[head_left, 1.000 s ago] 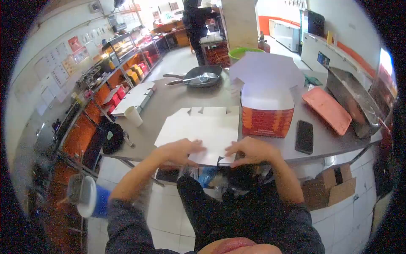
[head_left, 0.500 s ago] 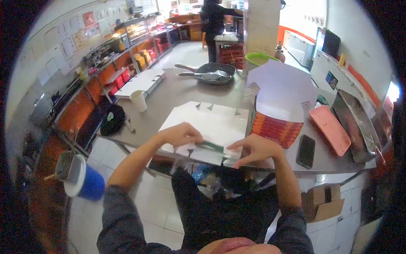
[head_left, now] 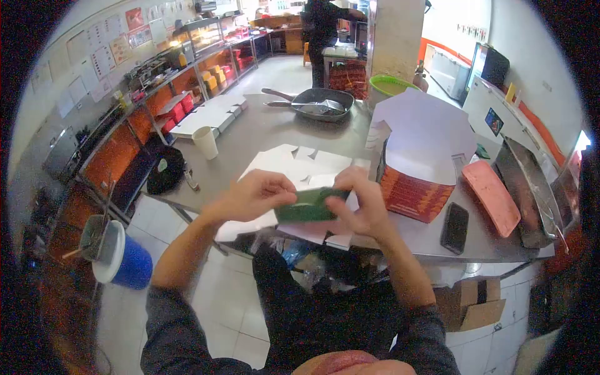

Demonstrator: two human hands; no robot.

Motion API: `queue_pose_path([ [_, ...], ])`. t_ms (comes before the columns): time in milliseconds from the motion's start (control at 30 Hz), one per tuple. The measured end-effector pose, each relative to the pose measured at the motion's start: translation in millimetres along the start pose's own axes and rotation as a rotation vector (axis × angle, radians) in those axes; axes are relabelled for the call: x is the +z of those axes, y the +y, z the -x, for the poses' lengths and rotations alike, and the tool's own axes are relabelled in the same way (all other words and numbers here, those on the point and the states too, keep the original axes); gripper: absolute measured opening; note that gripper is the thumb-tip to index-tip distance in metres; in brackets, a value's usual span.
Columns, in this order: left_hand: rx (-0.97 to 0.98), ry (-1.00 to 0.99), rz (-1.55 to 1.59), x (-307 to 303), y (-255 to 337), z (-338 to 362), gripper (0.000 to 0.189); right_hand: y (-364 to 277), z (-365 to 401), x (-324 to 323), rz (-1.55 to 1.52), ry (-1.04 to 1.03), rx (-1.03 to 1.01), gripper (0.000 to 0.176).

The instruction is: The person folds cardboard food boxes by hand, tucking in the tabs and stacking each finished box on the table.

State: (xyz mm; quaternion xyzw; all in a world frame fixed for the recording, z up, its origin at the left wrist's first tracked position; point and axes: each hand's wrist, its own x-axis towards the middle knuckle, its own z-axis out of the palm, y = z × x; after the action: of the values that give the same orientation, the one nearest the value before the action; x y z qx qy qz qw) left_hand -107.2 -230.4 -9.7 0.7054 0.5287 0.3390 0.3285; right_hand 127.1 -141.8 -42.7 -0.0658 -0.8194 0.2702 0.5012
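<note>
A flat white cardboard box blank (head_left: 284, 164) with cut notches lies on the table before me. At its near side a dark green panel (head_left: 305, 212) stands raised between my hands; it looks like a folded-up flap of the blank, though its join is hidden. My left hand (head_left: 259, 195) pinches the panel's left end with bent fingers. At the right end, my right hand (head_left: 362, 203) grips it, with the thumb in front and the fingers over the top edge. Right of the blank stand nested folded boxes (head_left: 415, 190) with red-orange sides and a white lid raised.
The metal table (head_left: 256, 134) carries a pan (head_left: 322, 106) with a metal tool, a paper cup (head_left: 205, 144), more white blanks (head_left: 209, 115), a phone (head_left: 455, 228) and a pink tray (head_left: 492, 199). A blue bucket (head_left: 134, 265) stands at left. A person in dark clothes (head_left: 319, 37) stands behind.
Both hands have risen a little and moved closer together. The green part, a blurred thin strip before, now shows as a broad upright panel. My right hand has closed on it.
</note>
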Motion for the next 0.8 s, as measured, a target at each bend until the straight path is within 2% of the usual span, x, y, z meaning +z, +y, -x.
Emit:
queue_pose_path([
  [33,-0.088,-0.090,0.088,3.3,-3.0,0.4,0.014,-8.1,-3.5,3.5,0.152,-0.128,-0.173,0.020],
  [100,-0.119,-0.092,0.149,6.9,-11.6,2.7,0.015,-8.7,-4.7,13.5,0.180,-0.165,-0.238,0.020],
  [167,-0.132,-0.012,0.029,7.0,-8.8,6.1,0.017,-4.2,-1.6,17.4,0.271,-0.117,-0.157,0.021],
  [200,-0.129,-0.019,0.030,7.5,-5.5,7.9,0.017,-2.6,0.9,15.7,0.234,-0.014,0.019,0.017],
  [267,-0.068,0.112,0.002,10.6,3.4,12.9,0.018,1.5,2.9,12.1,0.231,-0.009,0.023,0.016],
  [300,-0.057,0.112,0.008,12.2,7.5,15.0,0.018,1.3,3.2,9.6,0.220,-0.007,0.025,0.015],
  [333,0.005,0.114,-0.102,13.7,11.6,17.1,0.018,-6.1,2.8,10.2,0.214,-0.093,-0.043,0.013],
  [367,0.067,0.113,-0.214,15.2,16.2,19.0,0.019,-8.0,2.6,12.8,0.224,-0.091,-0.041,0.013],
  [433,0.091,0.096,-0.220,19.3,21.3,21.1,0.018,-10.4,2.2,16.1,0.178,-0.250,-0.159,0.014],
  [500,0.198,0.128,-0.484,23.1,21.1,24.0,0.018,-12.9,2.8,14.6,0.191,-0.234,-0.172,0.013],
  [567,0.234,0.209,-0.533,37.5,28.8,24.6,0.017,-16.4,7.7,15.7,0.282,-0.466,0.168,0.022],
  [600,0.404,0.449,-0.555,46.1,43.9,24.8,0.016,-13.4,10.9,19.7,0.281,-0.473,0.158,0.022],
  [633,0.575,0.691,-0.573,51.6,51.6,27.5,0.015,-6.3,14.5,25.2,0.245,-0.282,0.132,0.027],
  [667,0.648,0.697,-0.521,56.9,47.1,33.9,0.019,-2.1,13.3,29.0,0.207,-0.094,0.103,0.033],
  [700,0.599,0.541,-0.388,67.8,37.4,42.7,0.022,-8.6,6.1,29.0,0.205,-0.108,0.086,0.033],
  [733,0.548,0.388,-0.254,79.8,30.6,52.5,0.025,-22.1,-3.1,27.3,-0.174,0.071,0.239,0.036],
  [767,0.417,0.265,-0.238,92.6,29.3,58.0,0.031,-32.1,-9.9,25.7,-0.552,0.250,0.397,0.040],
  [800,0.290,0.136,-0.219,106.9,30.4,59.3,0.038,-34.7,-15.0,23.8,-0.717,0.291,0.461,0.041],
])
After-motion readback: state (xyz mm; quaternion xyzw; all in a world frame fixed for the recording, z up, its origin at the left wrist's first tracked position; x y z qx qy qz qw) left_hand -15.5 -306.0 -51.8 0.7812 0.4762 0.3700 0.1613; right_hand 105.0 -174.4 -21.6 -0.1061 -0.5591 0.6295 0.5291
